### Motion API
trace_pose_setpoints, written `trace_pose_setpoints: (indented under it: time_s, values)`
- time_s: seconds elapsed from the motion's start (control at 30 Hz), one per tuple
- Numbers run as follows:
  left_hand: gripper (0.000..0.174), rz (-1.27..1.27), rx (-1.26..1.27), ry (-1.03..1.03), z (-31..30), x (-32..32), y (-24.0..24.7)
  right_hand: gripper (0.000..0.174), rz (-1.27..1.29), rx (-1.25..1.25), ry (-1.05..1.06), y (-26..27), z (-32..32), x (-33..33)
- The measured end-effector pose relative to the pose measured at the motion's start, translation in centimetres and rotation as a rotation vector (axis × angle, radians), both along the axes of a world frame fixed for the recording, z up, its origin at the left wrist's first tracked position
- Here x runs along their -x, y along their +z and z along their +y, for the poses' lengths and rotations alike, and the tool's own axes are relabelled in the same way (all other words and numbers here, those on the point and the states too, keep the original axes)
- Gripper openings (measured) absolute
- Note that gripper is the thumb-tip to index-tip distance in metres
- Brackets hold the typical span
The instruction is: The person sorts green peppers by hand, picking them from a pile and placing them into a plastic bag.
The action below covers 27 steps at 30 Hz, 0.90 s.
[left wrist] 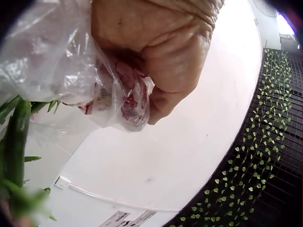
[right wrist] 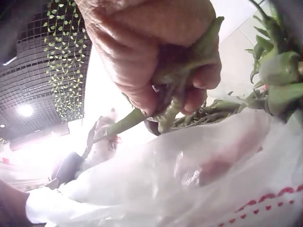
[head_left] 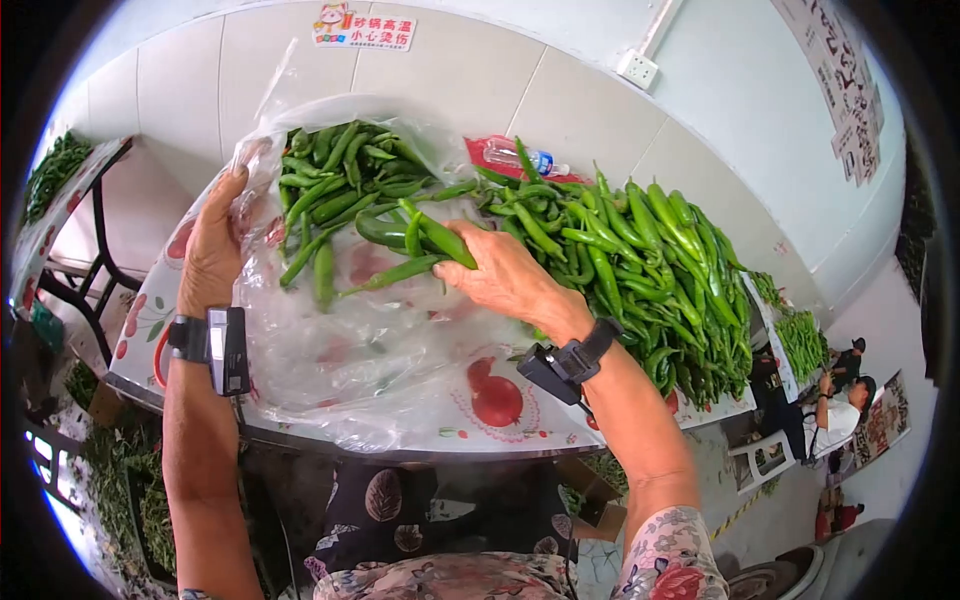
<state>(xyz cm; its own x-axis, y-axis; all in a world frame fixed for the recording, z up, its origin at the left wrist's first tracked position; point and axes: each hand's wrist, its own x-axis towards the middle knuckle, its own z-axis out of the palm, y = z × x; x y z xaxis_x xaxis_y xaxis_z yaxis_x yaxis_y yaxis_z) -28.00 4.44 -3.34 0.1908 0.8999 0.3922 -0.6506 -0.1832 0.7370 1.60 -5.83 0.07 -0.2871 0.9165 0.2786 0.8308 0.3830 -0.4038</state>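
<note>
My left hand (head_left: 212, 250) grips the edge of a clear plastic bag (head_left: 290, 345) at its left side; in the left wrist view the fingers of that hand (left wrist: 161, 52) pinch the crumpled film (left wrist: 52, 56). Green peppers (head_left: 350, 165) lie inside the bag toward its back. Over the bag's right part, my right hand (head_left: 510, 275) holds several green peppers (head_left: 440, 238). The right wrist view shows that hand (right wrist: 151, 52) with its fingers curled round peppers (right wrist: 180, 85), above the plastic (right wrist: 156, 165). A large pile of peppers (head_left: 640, 270) lies to its right.
A plastic bottle (head_left: 520, 155) lies on red material behind the pile. The patterned table (head_left: 490, 425) has its front edge near my body, and a tiled wall (head_left: 460, 80) stands behind. Another table with greens (head_left: 55, 175) is at far left. A seated person (head_left: 840, 415) is at right.
</note>
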Motion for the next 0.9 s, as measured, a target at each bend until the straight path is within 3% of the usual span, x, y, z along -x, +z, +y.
trace_pose_setpoints:
  time_s: [0.1, 0.27, 0.43, 0.53, 0.57, 0.9]
  values:
    - [0.045, -0.026, -0.006, 0.006, 0.4, 0.1, -0.2, 0.049, 0.046, 0.082, -0.096, 1.1, -1.2, -1.0]
    - [0.043, -0.018, 0.012, 0.006, 0.3, 0.2, -0.2, 0.054, 0.050, -0.255, -0.219, 1.9, -2.0, -5.9]
    - [0.042, -0.014, -0.010, 0.011, 0.8, 0.2, -0.5, 0.046, -0.227, -0.480, -0.558, 4.9, -1.4, -10.1]
    - [0.041, -0.003, -0.021, -0.011, 0.7, 0.4, -0.6, 0.041, -0.512, -0.455, -0.654, 4.4, -0.3, -12.4]
    - [0.040, -0.011, -0.012, -0.027, 0.6, 0.3, -0.5, 0.037, -0.620, -0.343, -0.708, 4.0, 0.0, -12.9]
    - [0.039, -0.037, 0.005, -0.023, 1.0, 0.4, -0.5, 0.039, -0.529, -0.312, -0.688, 3.3, 0.3, -13.0]
